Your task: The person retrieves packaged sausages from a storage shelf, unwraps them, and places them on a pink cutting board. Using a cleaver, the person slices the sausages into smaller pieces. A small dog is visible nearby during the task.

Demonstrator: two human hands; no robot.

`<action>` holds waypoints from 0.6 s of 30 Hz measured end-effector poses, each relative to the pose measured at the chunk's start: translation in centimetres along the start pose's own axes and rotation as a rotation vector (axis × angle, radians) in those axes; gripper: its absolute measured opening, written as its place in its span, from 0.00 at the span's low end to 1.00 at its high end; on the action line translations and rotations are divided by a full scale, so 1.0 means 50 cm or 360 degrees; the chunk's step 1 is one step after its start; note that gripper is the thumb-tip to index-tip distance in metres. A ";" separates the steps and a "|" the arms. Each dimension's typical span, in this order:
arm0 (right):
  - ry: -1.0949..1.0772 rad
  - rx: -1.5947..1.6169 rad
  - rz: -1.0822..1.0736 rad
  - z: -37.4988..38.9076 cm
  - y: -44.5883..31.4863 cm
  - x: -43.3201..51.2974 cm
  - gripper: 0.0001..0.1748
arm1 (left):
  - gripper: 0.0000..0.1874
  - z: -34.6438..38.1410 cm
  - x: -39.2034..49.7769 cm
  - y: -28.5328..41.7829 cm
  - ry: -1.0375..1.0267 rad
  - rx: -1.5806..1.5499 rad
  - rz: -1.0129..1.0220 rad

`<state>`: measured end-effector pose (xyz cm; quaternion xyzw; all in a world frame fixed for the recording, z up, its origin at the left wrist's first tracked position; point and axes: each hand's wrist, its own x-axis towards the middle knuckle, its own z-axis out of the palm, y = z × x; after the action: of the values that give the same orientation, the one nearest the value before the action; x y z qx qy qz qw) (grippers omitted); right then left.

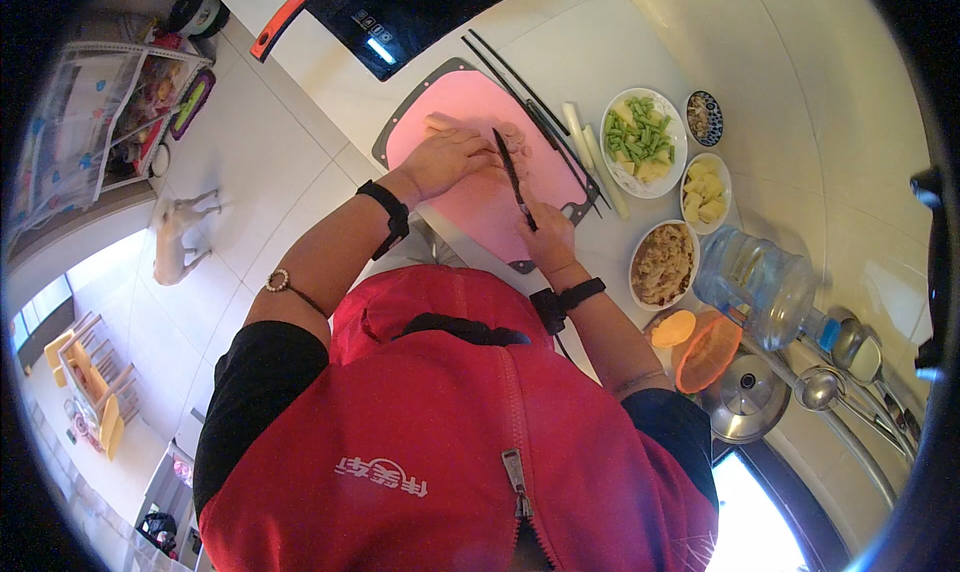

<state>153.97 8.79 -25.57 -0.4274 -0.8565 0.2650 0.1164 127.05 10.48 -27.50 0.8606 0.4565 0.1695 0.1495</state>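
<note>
A pink cutting board [480, 227] with a dark rim lies before me on the counter. My right hand [549, 236] is closed around the handle of a dark-bladed kitchen knife [508, 159], its blade over the board and pointing away from me. My left hand [450, 161] presses down on pale pink meat, perhaps sausage, beside the blade; its fingertips partly hide the food. A whole pale pink piece [441, 122] lies beyond that hand. Thin round slices [513, 135] lie to the right of the blade. Black chopsticks [517, 81] rest along the board's right edge.
Scallion stalks [600, 159], a plate of cut green beans [643, 143], bowls of potato chunks [705, 194] and shredded food [664, 264], and a large plastic water bottle [757, 287] stand at right. An induction cooktop [360, 17] with an orange-handled pan [289, 17] is beyond. A dog [176, 238] is on the floor.
</note>
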 end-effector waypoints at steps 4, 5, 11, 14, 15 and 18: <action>-0.0015 -0.0077 -0.0033 0.001 -0.004 0.004 0.35 | 0.16 -0.002 -0.003 0.002 -0.0022 -0.0031 -0.0036; -0.0031 -0.0093 -0.0037 0.000 -0.005 0.006 0.35 | 0.16 -0.002 -0.003 0.003 -0.0007 -0.0028 -0.0039; -0.0053 -0.0101 -0.0073 -0.011 -0.014 0.013 0.32 | 0.16 -0.006 -0.003 0.005 0.0023 -0.0005 -0.0041; -0.0071 -0.0074 -0.0114 -0.010 -0.010 0.015 0.32 | 0.16 -0.006 0.000 0.004 0.0042 -0.0077 -0.0040; -0.0075 -0.0041 -0.0136 -0.007 -0.008 0.016 0.32 | 0.16 -0.005 0.001 0.004 0.0062 -0.0102 -0.0038; -0.0253 -0.0064 -0.0056 0.011 0.000 0.019 0.35 | 0.16 -0.002 -0.002 0.004 0.0101 -0.0042 -0.0005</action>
<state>153.17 9.36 -26.04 -0.3923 -0.8755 0.2788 0.0439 127.11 10.29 -27.34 0.8520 0.4600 0.2024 0.1465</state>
